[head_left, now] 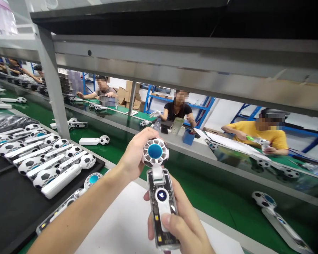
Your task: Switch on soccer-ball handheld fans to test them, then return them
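I hold a small hand-held fan (160,192) upright in front of me. It has a football-patterned round head with a blue centre and a clear handle with a lit blue button. My right hand (182,220) is wrapped round the handle, thumb pressed on its white strip. My left hand (136,153) grips the fan head from behind and the left side. Both hands are closed on the fan, above a white sheet (122,225) on the bench.
A black tray (13,208) on the left holds several finished fans in a row. A green conveyor belt (214,194) runs across, carrying loose fans. A grey frame post (53,91) and shelf stand overhead. Three people sit working on the far side.
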`<state>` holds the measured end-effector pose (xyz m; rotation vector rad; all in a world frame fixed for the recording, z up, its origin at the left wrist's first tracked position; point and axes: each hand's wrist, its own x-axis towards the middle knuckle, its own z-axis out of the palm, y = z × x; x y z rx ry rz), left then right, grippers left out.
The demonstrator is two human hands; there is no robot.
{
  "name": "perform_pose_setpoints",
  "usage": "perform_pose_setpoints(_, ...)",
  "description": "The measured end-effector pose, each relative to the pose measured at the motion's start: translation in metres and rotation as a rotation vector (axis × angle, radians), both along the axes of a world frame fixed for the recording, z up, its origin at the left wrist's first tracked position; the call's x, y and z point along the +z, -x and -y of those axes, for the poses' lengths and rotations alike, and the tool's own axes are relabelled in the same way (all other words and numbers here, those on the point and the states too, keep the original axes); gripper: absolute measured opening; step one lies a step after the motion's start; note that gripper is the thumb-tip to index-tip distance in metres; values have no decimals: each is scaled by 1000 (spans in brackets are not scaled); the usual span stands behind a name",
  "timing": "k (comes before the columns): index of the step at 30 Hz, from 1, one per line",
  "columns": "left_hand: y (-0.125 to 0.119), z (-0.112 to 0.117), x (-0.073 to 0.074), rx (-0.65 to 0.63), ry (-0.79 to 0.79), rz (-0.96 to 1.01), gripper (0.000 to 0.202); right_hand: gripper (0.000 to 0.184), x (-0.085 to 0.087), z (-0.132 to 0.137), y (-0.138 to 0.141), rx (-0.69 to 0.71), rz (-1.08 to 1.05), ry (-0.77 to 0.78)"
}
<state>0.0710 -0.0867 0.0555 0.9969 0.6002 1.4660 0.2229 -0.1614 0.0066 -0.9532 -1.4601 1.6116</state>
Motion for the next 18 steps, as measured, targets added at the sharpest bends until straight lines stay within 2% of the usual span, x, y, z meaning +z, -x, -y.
perform_pose_setpoints(6,-4,6,-1,-60,-105,-77,28,77,-5,1,1,-69,-106,-4)
perform_pose_setpoints(9,-8,10,-2,-112,-147,-114,33,78,-3,1,-1,-99,-120,-24)
perform_pose_setpoints(11,-10,11,-3,-103,-160,-127,38,77,-1,2,-3,-92,-120,-28)
perform_pose_setpoints(15,-13,12,-6,-45,-158,-174,37,69,1,0,-4,-42,-145,-47)
perform_pose_setpoints(18,-16,14,-8,12,-207,-250,35,52,-1,-5,-2,-68,-172,-60)
